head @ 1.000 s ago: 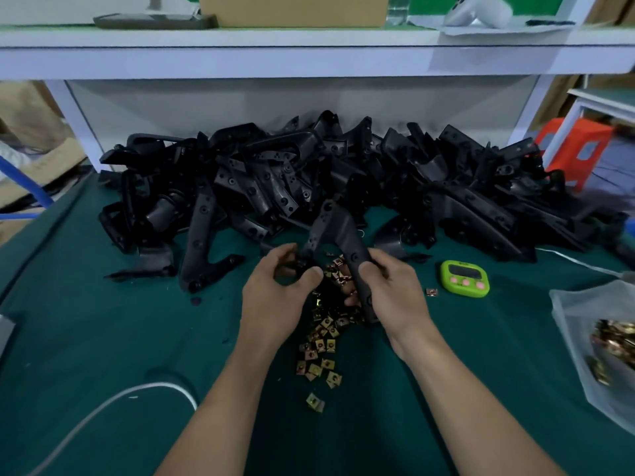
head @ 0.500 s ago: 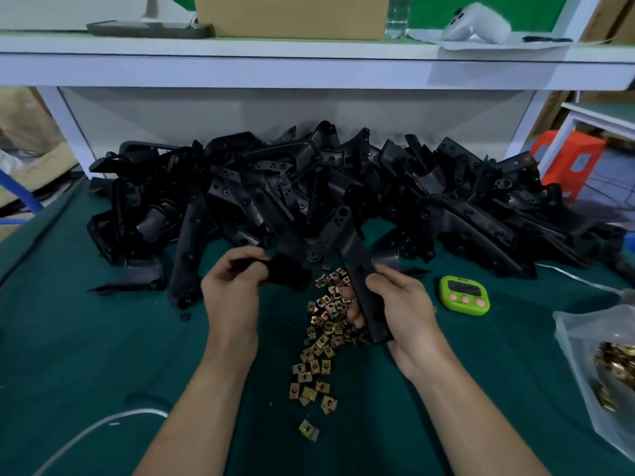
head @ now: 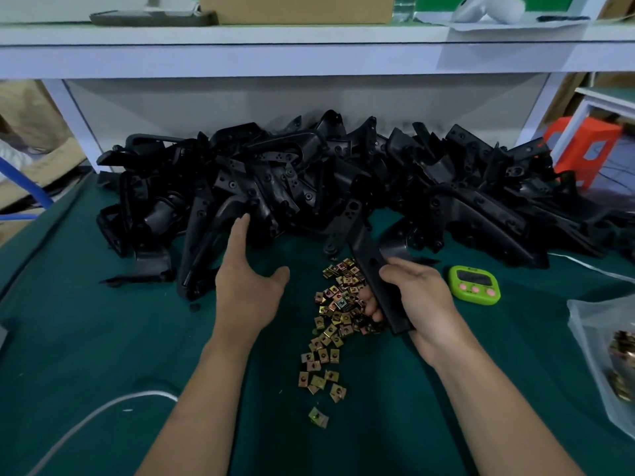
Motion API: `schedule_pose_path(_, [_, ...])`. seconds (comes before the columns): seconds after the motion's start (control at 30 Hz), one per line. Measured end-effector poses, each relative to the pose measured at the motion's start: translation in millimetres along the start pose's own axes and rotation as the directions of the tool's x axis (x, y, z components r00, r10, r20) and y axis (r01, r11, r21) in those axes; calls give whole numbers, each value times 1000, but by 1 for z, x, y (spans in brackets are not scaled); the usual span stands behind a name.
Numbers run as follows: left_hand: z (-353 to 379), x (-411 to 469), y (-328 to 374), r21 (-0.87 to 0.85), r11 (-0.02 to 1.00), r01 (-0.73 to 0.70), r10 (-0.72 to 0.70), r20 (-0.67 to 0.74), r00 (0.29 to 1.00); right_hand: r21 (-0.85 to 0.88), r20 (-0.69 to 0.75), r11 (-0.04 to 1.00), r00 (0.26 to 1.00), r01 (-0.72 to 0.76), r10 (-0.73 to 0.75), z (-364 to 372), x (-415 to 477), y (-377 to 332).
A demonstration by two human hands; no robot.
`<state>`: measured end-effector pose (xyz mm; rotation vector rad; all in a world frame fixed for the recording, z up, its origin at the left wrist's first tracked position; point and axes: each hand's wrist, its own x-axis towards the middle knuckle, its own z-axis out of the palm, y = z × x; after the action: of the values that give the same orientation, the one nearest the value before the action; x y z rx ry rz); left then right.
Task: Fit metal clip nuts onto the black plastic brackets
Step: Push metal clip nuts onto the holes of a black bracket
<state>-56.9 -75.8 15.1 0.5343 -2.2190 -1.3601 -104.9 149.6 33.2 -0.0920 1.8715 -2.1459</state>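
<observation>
Left hand (head: 247,286) has let go — fingers spread; right hand (head: 419,300) grips bracket (head: 368,257).

no legible text, labels, numbers anywhere

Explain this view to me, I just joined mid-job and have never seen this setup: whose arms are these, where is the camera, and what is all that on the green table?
There is no machine here. The two bare arms belong to a person, and the camera sits on their head, looking forward and down. The right hand grips one black plastic bracket beside a scatter of small brass-coloured clip nuts on the green table. The left hand is open and empty, with its fingers stretched toward the big pile of brackets at the back. To the right lie a green timer and a clear bag with more nuts inside.
</observation>
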Motion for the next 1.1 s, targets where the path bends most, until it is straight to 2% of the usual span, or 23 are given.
schedule_pose_path(0.13, [4,-10,0,177,984,-14,16,-9,1000,-182,19,983,1000,10,-6,-13,-3,-8])
schedule_pose_path(0.3, [-6,-4,0,317,948,-33,-4,114,994,-374,9,926,998,62,-63,-33,-18,-17])
schedule_pose_path(0.4, [-6,-12,10,208,976,-56,49,39,998,-611,-22,787,992,83,-122,-50,-31,-13])
schedule_pose_path(0.5, [2,-31,20,197,966,-170,149,119,982,-775,-55,632,993,23,-104,-67,-43,-6])
schedule_pose_path(0.57, [10,-51,23,224,948,-228,170,252,953,-825,-88,565,991,-17,-100,-75,-49,-3])
schedule_pose_path(0.63, [15,-75,23,272,910,-313,186,406,895,-861,-108,508,986,-31,-124,-79,-54,-1])
schedule_pose_path(0.77, [13,-112,8,414,763,-496,160,623,766,-895,-139,445,971,-39,-193,-75,-61,3])
schedule_pose_path(0.83, [15,-117,3,485,694,-532,126,646,753,-934,-141,355,957,-43,-255,-69,-62,6])
schedule_pose_path(0.9, [20,-110,4,513,675,-530,125,628,768,-953,-130,299,944,-35,-303,-61,-63,9])
schedule_pose_path(1.03, [34,-87,7,533,679,-506,113,605,788,-972,-74,235,922,19,-380,-51,-60,18])
schedule_pose_path(1.1, [39,-74,10,540,678,-498,102,603,791,-970,-52,240,924,43,-378,-49,-56,21])
